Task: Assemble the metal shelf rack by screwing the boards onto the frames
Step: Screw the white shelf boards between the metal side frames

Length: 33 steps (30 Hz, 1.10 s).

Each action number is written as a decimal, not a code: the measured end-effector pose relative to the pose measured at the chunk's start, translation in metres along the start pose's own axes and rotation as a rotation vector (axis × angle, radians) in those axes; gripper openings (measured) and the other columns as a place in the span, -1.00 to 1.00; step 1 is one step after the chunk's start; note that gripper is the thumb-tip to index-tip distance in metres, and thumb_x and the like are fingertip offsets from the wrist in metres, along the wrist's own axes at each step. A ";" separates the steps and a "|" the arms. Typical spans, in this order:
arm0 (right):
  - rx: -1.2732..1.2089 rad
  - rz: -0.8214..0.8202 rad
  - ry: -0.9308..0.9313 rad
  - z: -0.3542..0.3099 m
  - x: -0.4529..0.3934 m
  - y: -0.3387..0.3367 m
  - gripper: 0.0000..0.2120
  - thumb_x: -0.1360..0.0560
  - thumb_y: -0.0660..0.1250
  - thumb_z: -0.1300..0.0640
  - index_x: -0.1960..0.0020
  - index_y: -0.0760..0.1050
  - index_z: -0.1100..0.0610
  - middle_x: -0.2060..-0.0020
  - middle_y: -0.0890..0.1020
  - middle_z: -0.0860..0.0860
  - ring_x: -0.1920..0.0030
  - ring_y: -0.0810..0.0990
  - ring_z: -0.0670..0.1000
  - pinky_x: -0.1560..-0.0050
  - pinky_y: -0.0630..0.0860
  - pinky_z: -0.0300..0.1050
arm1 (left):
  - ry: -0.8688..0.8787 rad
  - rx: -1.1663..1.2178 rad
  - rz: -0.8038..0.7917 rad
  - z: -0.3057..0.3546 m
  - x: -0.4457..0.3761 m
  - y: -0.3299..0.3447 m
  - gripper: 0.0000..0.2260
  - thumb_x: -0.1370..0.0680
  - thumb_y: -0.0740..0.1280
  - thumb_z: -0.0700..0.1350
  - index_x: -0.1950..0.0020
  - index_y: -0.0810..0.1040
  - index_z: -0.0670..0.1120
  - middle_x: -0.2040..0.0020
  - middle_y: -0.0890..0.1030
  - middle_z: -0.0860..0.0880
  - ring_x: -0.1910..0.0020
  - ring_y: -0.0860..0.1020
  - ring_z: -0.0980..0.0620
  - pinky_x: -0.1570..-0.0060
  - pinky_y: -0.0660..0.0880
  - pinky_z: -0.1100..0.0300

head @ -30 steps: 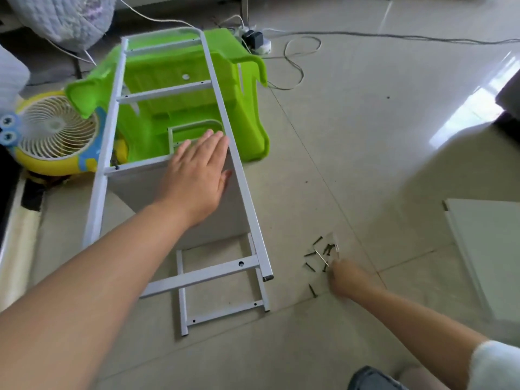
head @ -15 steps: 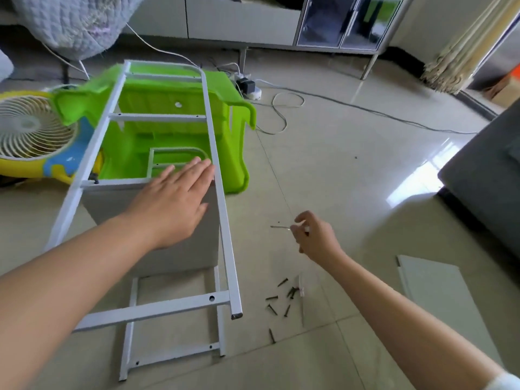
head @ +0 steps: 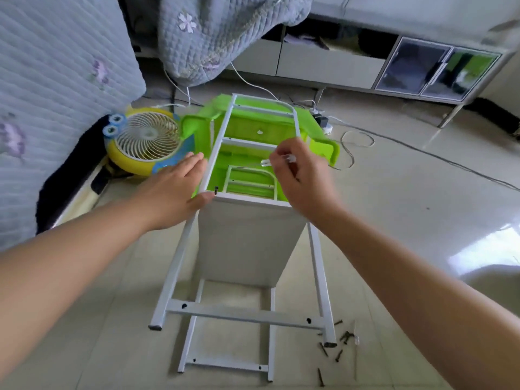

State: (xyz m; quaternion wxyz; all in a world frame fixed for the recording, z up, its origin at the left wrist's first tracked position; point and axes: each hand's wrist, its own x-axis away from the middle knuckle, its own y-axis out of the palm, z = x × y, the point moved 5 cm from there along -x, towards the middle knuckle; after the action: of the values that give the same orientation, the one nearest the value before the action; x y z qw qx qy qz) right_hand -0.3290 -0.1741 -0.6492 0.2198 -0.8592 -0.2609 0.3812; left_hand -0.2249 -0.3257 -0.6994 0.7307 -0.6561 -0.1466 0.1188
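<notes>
A white metal frame (head: pixel 247 316) lies flat, its far end resting over a green plastic stool (head: pixel 323 147). A grey-white board (head: pixel 247 243) stands under it, down to a second frame (head: pixel 225 361) on the floor. A dark screw (head: pixel 216 189) sits in the crossbar at the board's top left corner. My left hand (head: pixel 174 190) grips the frame's left rail at that corner, thumb against the crossbar. My right hand (head: pixel 304 181) hovers over the top right corner, pinching a small clear-handled screwdriver (head: pixel 281 159) whose tip points left.
Several loose dark screws (head: pixel 344 337) lie on the tiled floor by the frame's near right foot. A yellow fan (head: pixel 146 142) and a quilted cover (head: pixel 56 94) stand at the left. Cables (head: pixel 360 136) and a low cabinet (head: pixel 422 71) are at the back.
My right hand rose from the screw pile with the screwdriver and moved over the board's top edge. My left hand slid from the board's face to the left rail. The view tilted up.
</notes>
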 end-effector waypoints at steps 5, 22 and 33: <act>-0.023 -0.062 -0.007 -0.014 -0.010 0.020 -0.78 -0.50 0.11 0.11 0.08 0.38 0.27 0.53 0.29 -0.15 0.48 0.37 -0.26 0.45 0.16 -0.22 | 0.031 0.165 -0.082 -0.009 0.007 0.023 -0.52 -0.64 -0.04 -0.02 -0.53 -0.04 -0.15 -0.55 -0.09 -0.05 -0.52 -0.10 0.10 -0.42 -0.11 0.27; 0.037 -0.190 -0.104 -0.039 -0.031 0.033 -0.88 -0.45 0.07 0.11 0.18 0.24 0.16 0.56 0.28 -0.09 0.53 0.32 -0.18 0.47 0.18 -0.28 | 0.123 0.005 0.022 -0.008 0.008 0.021 -0.44 -0.55 -0.30 0.04 -0.53 -0.04 -0.11 -0.55 -0.05 0.00 -0.52 -0.06 0.11 -0.44 -0.06 0.17; 0.132 -0.412 -0.094 -0.052 -0.051 0.040 -0.81 -0.56 0.14 0.26 0.21 0.27 0.12 0.56 0.36 -0.11 0.52 0.40 -0.24 0.44 0.28 -0.35 | 0.166 0.024 0.100 -0.008 0.006 0.021 -0.10 -0.25 -0.48 0.13 -0.53 0.03 -0.13 -0.54 0.05 -0.03 -0.51 0.03 0.08 -0.44 -0.01 0.19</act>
State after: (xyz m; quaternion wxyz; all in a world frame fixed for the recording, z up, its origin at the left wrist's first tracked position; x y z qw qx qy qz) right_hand -0.3069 -0.2453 -0.6129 0.3361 -0.7529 -0.4154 0.3842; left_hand -0.2157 -0.3288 -0.7206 0.7415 -0.6612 -0.0513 0.1020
